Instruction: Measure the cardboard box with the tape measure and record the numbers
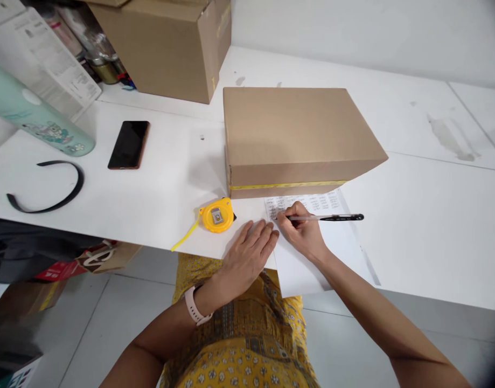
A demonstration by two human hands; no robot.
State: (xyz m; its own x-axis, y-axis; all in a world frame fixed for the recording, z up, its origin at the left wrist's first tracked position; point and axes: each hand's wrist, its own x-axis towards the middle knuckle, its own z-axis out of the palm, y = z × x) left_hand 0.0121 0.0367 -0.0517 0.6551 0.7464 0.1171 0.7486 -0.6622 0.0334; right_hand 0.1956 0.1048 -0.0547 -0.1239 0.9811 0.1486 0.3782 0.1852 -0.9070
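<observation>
My right hand [301, 230] is closed around a black pen [336, 217], its tip down on a sheet of paper [323, 264]. Rows of small handwriting fill the top of that sheet, partly covered by my fingers. Flat at the table's front edge lies my left hand [251, 250], fingers stretched out, the fingertips beside the paper's left side. A yellow tape measure [217, 215] rests just left of it, with a short yellow strip pulled out. Behind the paper stands a closed cardboard box [299, 129] with a yellow band along its front side; it hides the paper's far edge.
On the left of the white table [162, 199] are a phone [129, 144], a black headband-like arc [79, 186] and a mint green bottle [41, 116]. A larger cardboard box [162, 51] stands behind, beside packed items. Paper bags [112, 256] sit below the table's edge.
</observation>
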